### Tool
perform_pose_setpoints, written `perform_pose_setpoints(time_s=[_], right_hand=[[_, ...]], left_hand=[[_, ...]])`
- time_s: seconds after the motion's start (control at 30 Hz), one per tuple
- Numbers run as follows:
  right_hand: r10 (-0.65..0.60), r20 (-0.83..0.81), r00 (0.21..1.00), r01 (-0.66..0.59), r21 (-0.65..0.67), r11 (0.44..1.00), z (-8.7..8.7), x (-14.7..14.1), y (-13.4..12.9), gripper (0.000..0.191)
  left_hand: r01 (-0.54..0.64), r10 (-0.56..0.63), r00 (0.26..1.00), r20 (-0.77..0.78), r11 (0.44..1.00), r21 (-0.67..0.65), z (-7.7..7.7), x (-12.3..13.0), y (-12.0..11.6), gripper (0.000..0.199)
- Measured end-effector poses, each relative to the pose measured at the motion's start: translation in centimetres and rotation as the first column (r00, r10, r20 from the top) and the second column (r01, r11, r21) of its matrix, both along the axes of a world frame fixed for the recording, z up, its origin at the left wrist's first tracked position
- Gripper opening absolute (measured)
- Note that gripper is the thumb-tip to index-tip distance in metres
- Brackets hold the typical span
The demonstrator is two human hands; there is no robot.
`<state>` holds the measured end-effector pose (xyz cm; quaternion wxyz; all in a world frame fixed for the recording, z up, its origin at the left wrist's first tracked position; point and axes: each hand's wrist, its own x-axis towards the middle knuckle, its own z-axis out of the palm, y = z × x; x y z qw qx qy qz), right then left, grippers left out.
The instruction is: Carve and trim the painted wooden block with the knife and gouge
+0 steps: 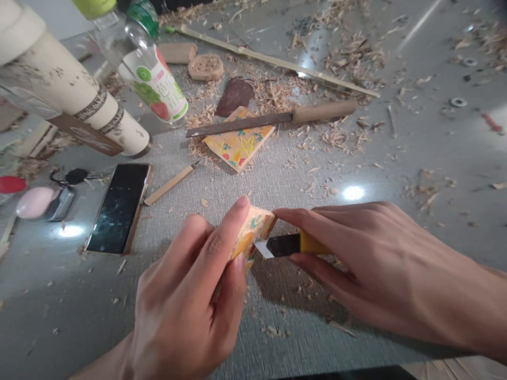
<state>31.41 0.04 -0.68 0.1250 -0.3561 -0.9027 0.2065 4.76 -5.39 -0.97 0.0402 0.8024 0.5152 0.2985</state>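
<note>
My left hand (194,285) is closed around a small painted wooden piece (256,224), thumb and fingers pressing on it. Orange and green marks show on its face; my fingers cover much of the rest. In my right hand (364,253) is a yellow-handled utility knife (285,246), gripped near the front of its handle. Its short blade meets the lower right edge of the piece. The right index fingertip reaches the piece's upper right corner. Under both hands lies a grey textured table (301,338).
A file (253,124) rests across a painted wooden board (241,150). A carving knife (172,184) and phone (119,208) lie left. Behind stand a bottle (154,79) and tall patterned cup (75,84). Wood shavings (277,95) and a long thin strip (277,60) are scattered beyond.
</note>
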Motion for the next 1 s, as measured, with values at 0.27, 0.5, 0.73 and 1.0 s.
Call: perform_pose_setpoints(time_s=[0.27, 0.5, 0.73, 1.0], right_hand=[[-0.039, 0.014, 0.999, 0.039, -0.062, 0.997, 0.5, 0.1, -0.4, 0.011], [-0.015, 0.001, 1.000, 0.015, -0.058, 0.998, -0.4, -0.1, 0.1, 0.020], [-0.005, -0.004, 1.000, 0.005, -0.033, 0.999, -1.2, -0.5, 0.2, 0.030], [0.017, -0.029, 0.999, -0.015, 0.060, 0.998, -2.2, -0.5, 0.2, 0.032]], left_hand=[[0.009, -0.009, 0.999, -0.032, 1.000, 0.003, 0.0, 0.6, -0.8, 0.054], [0.014, -0.014, 1.000, -0.016, 0.999, -0.033, 0.3, 0.5, -0.4, 0.051], [0.016, -0.018, 0.999, -0.033, 0.999, -0.047, 0.2, 0.0, -0.2, 0.052], [-0.002, 0.001, 1.000, -0.005, 0.996, -0.090, 0.2, -0.3, -0.1, 0.053]])
